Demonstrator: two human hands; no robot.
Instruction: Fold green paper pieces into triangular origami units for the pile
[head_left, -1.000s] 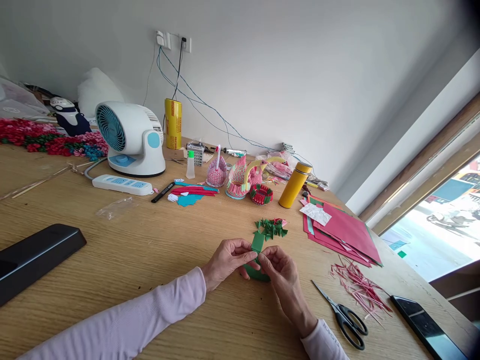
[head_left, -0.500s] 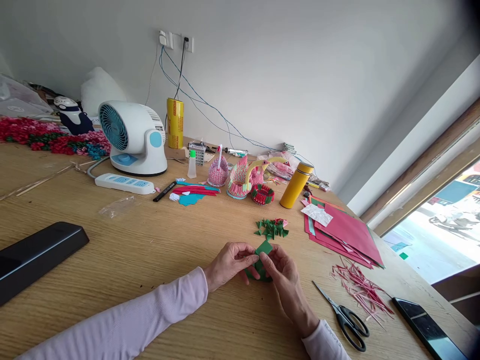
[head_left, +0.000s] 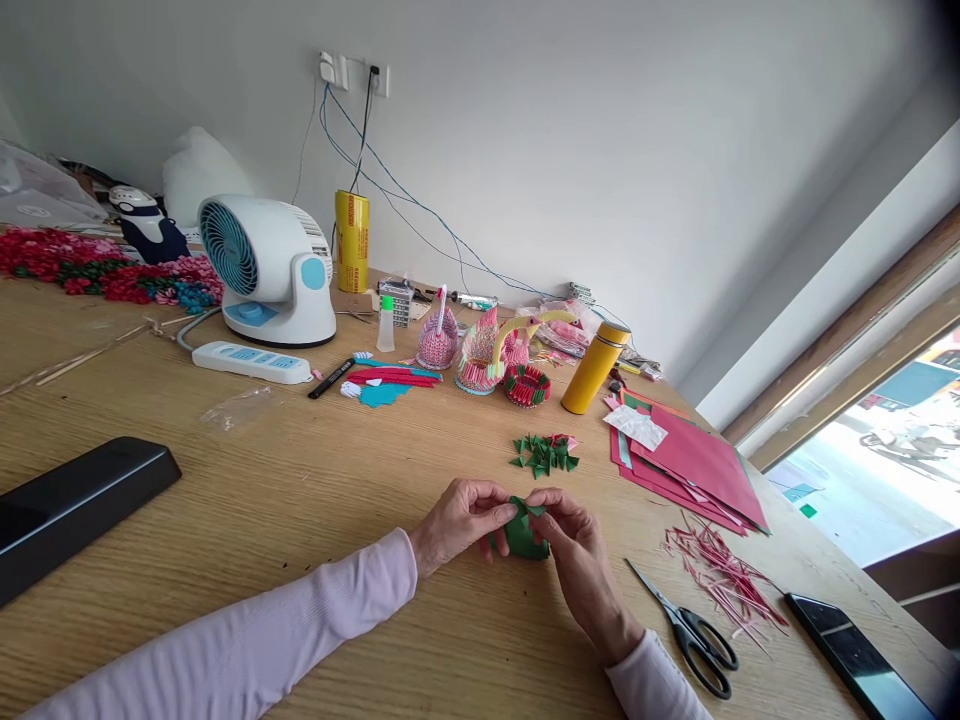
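Observation:
Between my two hands is a small piece of green paper [head_left: 527,507], its top part bent over. My left hand [head_left: 469,520] pinches its left side with thumb and fingers. My right hand [head_left: 577,545] pinches its right side. More green paper [head_left: 527,540] lies on the table just below and behind the fingers. Beyond my hands is a small pile of folded green paper triangles [head_left: 545,455], with a bit of pink among them.
To the right lie black-handled scissors [head_left: 697,640], red paper strips [head_left: 724,575], a phone [head_left: 855,650] and stacked red paper sheets [head_left: 697,465]. Farther back stand a yellow flask [head_left: 596,370], a red-green paper ring [head_left: 526,386], paper swans [head_left: 480,360] and a fan [head_left: 274,270]. A black case [head_left: 82,505] lies left.
The green paper piece stood up flat as a diamond between my fingers; now its upper part is folded down. My right fingers have shifted on it, and the view has moved slightly.

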